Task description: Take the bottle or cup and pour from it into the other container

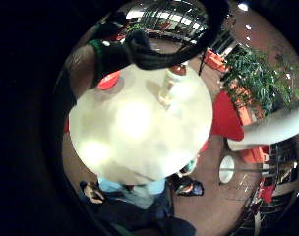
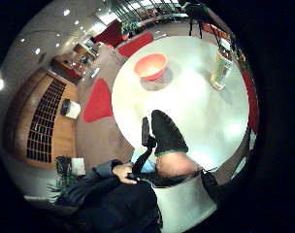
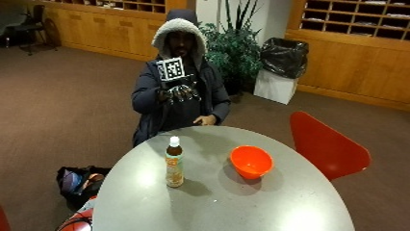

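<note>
A red chair (image 3: 326, 144) stands beside the round table (image 3: 224, 207); a plant (image 3: 234, 48) and bin (image 3: 282, 67) stand behind the person.

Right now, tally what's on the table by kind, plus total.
bottle: 1, upright, cap on
orange bowl: 1
Total: 2, standing apart on the table. The gloved right hand is raised above the table's far edge, holding nothing.

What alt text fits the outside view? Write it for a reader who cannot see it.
A seated person raises a gloved right hand, fingers spread, holding nothing, above a round table. On the table, a capped bottle stands upright beside an orange bowl, the two apart.
</note>
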{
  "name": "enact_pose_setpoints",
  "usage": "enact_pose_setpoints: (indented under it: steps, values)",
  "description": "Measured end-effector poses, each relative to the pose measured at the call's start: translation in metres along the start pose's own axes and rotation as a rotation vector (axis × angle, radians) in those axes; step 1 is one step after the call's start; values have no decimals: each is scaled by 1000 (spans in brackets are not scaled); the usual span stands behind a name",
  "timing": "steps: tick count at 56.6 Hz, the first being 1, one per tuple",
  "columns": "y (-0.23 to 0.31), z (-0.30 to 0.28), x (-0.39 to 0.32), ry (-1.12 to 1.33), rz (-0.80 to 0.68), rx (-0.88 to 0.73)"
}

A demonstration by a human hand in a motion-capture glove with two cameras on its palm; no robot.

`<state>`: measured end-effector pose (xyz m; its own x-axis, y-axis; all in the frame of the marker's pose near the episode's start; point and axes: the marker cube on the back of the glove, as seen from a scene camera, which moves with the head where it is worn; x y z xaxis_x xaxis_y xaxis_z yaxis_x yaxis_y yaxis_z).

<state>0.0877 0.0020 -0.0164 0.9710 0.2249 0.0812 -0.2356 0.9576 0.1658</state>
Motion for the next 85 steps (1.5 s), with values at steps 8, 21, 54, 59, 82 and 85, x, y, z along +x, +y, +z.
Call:
enact_pose_setpoints:
  steps: [8,21,54,59,82,85]
  values:
    - [-1,-2,34,-68,74,20]
    - [-13,7,89,-197,32,41]
    - [-84,91,181,-745,119,97]
    - [-93,101,186,-788,80,67]
    - [-135,163,183,-968,148,-2]
    - [-139,173,181,-981,144,-20]
